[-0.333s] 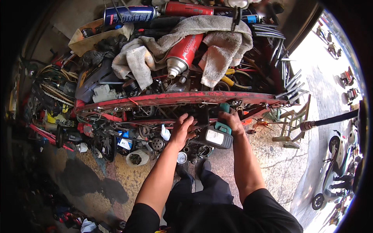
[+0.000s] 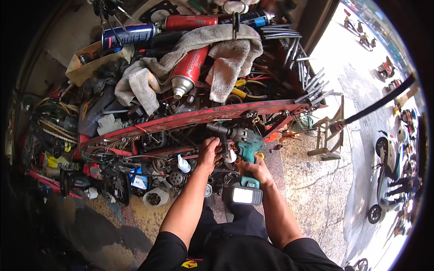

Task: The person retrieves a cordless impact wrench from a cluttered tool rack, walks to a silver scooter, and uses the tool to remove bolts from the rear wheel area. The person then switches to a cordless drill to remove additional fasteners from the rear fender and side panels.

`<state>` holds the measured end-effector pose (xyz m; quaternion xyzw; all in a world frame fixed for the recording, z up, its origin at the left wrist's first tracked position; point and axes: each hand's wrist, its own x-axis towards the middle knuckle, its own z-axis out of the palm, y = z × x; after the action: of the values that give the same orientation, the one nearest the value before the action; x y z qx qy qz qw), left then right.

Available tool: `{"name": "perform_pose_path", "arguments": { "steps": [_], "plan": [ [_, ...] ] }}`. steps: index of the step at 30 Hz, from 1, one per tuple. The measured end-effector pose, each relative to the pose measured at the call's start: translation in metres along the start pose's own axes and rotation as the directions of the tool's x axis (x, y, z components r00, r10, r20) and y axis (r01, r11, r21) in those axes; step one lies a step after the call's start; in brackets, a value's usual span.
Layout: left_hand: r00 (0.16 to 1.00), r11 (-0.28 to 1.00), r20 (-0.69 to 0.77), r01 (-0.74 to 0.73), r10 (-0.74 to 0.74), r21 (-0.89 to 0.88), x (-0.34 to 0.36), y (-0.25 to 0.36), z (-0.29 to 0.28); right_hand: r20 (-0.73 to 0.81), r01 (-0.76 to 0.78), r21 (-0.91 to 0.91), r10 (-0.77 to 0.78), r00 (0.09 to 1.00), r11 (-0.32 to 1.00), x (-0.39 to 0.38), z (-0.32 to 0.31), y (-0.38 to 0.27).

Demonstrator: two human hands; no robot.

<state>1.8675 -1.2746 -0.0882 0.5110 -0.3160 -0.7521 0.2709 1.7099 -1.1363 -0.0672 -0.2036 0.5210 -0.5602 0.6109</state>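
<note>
A teal-and-black cordless drill (image 2: pixel 251 145) is gripped by its handle in my right hand (image 2: pixel 257 169). Its front end points left, and the battery with a pale label hangs below my fist. My left hand (image 2: pixel 209 154) is closed, with curled fingers against a dark part just under the drill's front end; what they hold is too dark to make out. Both hands are just below the front edge of a red metal tray (image 2: pixel 194 118). Above, a red spray can (image 2: pixel 189 72) lies tilted on a grey towel (image 2: pixel 235 52), among tools.
Metal rods (image 2: pixel 312 86) stick out at the tray's right end. A wooden stand (image 2: pixel 326 137) and a black hose (image 2: pixel 379 101) are at right. Below the tray are a white tub (image 2: pixel 156 197) and loose parts. Scooters (image 2: pixel 384 171) stand outside.
My right hand has pulled the drill down and left, turning it so its body shows below the tray edge. My left hand stays close by. The view has shifted, moving the tray leftward.
</note>
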Motion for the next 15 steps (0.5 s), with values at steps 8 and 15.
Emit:
{"name": "perform_pose_path", "arguments": {
  "steps": [8,15],
  "plan": [
    [0.925,0.941,0.349,-0.028,0.153,-0.337,-0.052,-0.001,-0.001,-0.226,0.012,-0.039,-0.021,0.974,0.999,-0.090,0.049,0.029],
    [0.860,0.972,0.500,0.027,0.096,-0.233,-0.109,-0.009,-0.031,-0.389,0.121,0.166,-0.048,0.920,0.979,-0.131,0.099,0.071]
  ]
}}
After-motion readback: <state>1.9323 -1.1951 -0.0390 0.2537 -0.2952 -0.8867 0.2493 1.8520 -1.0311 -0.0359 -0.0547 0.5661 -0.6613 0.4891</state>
